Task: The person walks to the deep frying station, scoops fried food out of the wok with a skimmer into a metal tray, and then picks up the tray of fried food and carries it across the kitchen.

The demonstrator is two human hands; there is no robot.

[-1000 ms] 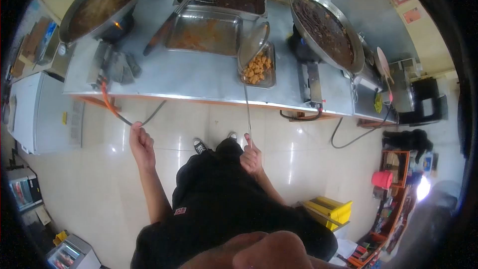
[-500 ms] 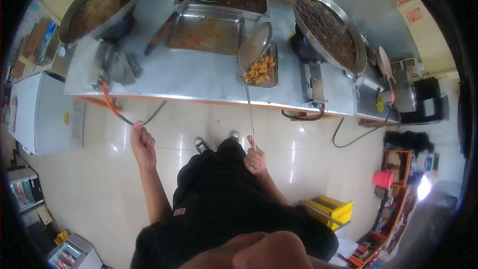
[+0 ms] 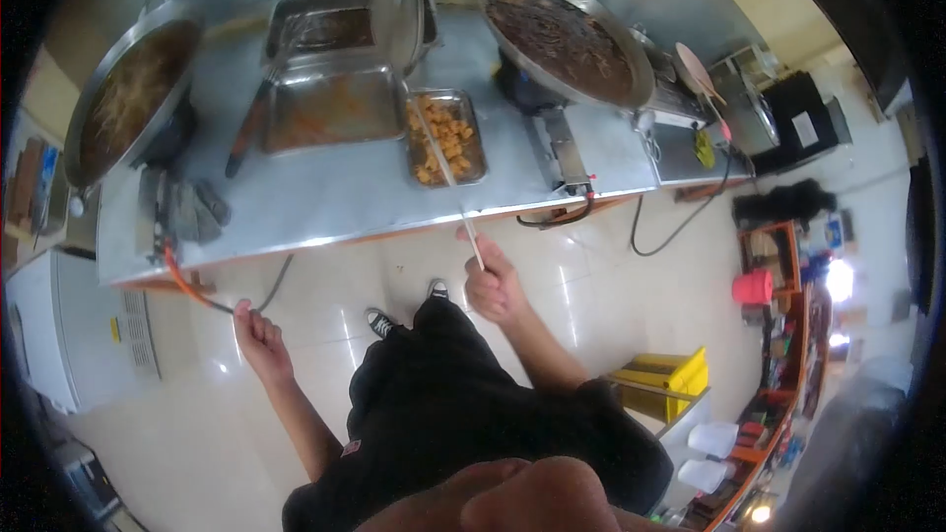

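My right hand (image 3: 493, 286) is wrapped round the thin handle of a long strainer (image 3: 399, 10), whose blurred round head is raised over the steel trays. Beneath the handle, golden fried pieces (image 3: 451, 143) lie in a small metal tray (image 3: 475, 169). Left of it sits a wide shallow tray (image 3: 335, 110) with orange residue. My left hand (image 3: 261, 340) is held in front of the counter edge with its fingers curled; nothing shows in it.
A wok of bubbling oil (image 3: 133, 94) stands at the left, and a wok of dark food (image 3: 567, 44) at the right. A whisk with a dark handle (image 3: 248, 128) leans by the wide tray. Gas hoses hang below the counter (image 3: 365, 202). A yellow bin (image 3: 660, 382) is at lower right.
The strainer has lifted off the small tray and swung up and left, uncovering the fried pieces. My view has turned, and my left hand appears lower and further left.
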